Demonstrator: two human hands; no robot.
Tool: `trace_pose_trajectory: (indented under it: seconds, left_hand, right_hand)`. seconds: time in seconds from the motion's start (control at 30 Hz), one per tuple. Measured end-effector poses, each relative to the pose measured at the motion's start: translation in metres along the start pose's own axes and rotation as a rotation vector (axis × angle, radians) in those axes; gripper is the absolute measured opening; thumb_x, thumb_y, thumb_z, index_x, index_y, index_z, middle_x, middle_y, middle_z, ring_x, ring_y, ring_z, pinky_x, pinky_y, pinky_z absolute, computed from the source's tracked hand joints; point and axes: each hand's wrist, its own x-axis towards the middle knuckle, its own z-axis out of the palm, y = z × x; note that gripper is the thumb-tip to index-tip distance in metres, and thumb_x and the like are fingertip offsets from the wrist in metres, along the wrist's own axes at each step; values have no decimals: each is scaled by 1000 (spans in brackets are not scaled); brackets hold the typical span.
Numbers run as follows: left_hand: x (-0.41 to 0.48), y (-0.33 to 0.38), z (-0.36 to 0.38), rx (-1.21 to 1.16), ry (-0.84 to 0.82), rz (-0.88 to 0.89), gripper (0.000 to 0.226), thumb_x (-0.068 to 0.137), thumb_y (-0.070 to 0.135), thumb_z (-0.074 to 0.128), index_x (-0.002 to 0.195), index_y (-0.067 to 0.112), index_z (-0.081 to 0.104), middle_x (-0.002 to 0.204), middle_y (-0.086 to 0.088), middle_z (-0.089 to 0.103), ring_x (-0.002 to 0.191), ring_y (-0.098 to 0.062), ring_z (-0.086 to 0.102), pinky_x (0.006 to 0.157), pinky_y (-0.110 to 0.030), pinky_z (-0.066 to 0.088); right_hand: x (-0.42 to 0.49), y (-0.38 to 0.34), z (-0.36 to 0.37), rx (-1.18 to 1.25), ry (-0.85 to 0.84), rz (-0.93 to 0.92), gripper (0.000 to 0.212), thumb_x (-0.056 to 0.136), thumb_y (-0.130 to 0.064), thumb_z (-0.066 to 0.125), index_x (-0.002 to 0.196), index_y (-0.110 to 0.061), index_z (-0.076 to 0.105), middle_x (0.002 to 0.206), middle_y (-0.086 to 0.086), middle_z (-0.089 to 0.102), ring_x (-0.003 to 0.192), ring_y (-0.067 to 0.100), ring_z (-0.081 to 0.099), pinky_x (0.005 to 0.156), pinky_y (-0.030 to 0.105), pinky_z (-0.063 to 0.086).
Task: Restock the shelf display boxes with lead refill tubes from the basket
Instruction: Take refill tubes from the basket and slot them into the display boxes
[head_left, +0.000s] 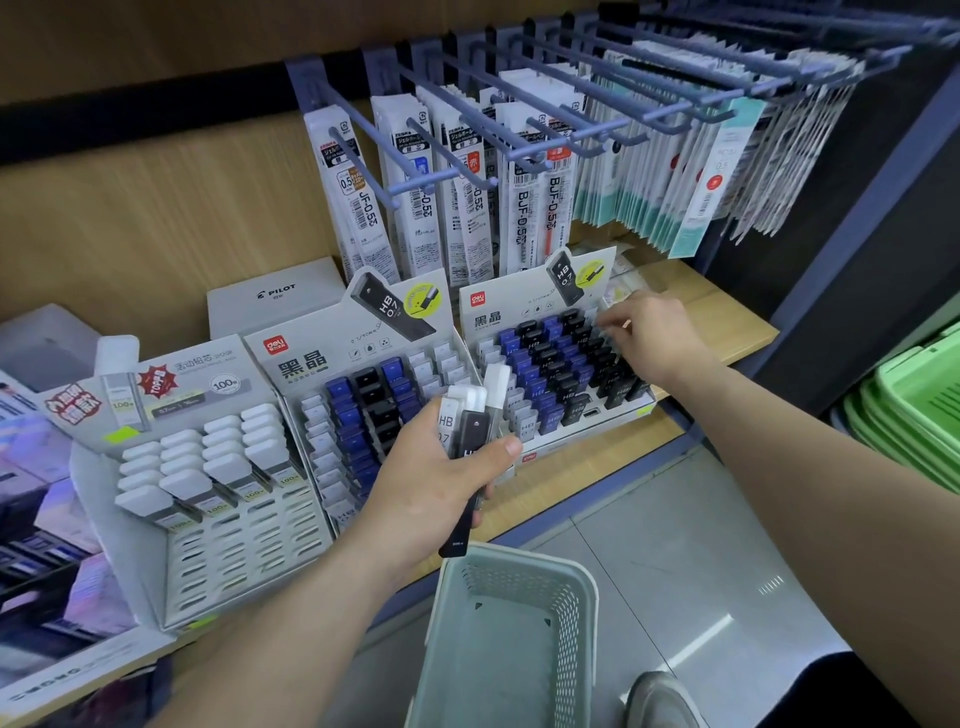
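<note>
My left hand grips a bunch of lead refill tubes, some with white caps and some black, held upright in front of the middle display box. That box holds rows of blue, black and white tubes. My right hand reaches over the right display box, with its fingers curled at that box's far right column; whether they pinch a tube I cannot tell. A pale green perforated basket hangs below my left hand, and its visible inside looks bare.
A third display box with white-capped tubes stands at the left, its lower slots bare. Pen refill packs hang on blue hooks above. Green baskets are stacked at the right. A shoe shows on the grey floor.
</note>
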Motion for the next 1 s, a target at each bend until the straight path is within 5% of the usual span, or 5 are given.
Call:
trace_pose_trajectory:
  seconds: [0.17, 0.27, 0.37, 0.6, 1.0]
  left_hand:
    - [1, -1, 0, 3, 5, -3, 21, 88, 23, 75, 103, 20, 61, 60, 12, 60, 55, -7, 56, 56, -31, 53]
    - [3, 0, 1, 9, 34, 4, 23, 87, 23, 76, 105, 22, 61, 62, 13, 61, 55, -6, 57, 54, -30, 54]
    - [3, 1, 1, 27, 62, 30, 24, 87, 20, 76, 106, 22, 60, 64, 9, 62, 55, -8, 56, 50, -27, 51]
    - [-3, 5, -8, 5, 107, 47, 23, 87, 21, 76, 105, 20, 61, 75, 6, 70, 64, -14, 67, 52, -23, 49]
    - [-15, 10, -22, -32, 164, 20, 18, 91, 19, 72, 104, 15, 61, 69, 0, 66, 57, -12, 59, 46, -24, 48]
  right_hand:
    - [-17, -37, -21, 105, 130, 7, 25, 97, -24, 60, 119, -21, 70, 107, -1, 62, 92, 19, 63, 85, 37, 54]
    - [-47, -89, -36, 486, -49, -82, 14, 98, -28, 61, 106, -24, 72, 88, -14, 68, 78, 4, 64, 74, 24, 55]
    - [-73, -127, -38, 770, -297, -118, 15, 97, -30, 62, 96, -19, 72, 74, -4, 68, 66, 15, 65, 61, 26, 52]
    - [-77, -131, -39, 958, -328, -34, 13, 94, -9, 66, 105, -7, 72, 83, 21, 70, 68, 22, 66, 71, 44, 59]
    - [-75, -137, -41, 1167, -262, 8, 11, 98, -4, 60, 106, -10, 65, 73, 6, 67, 56, 20, 61, 53, 31, 52]
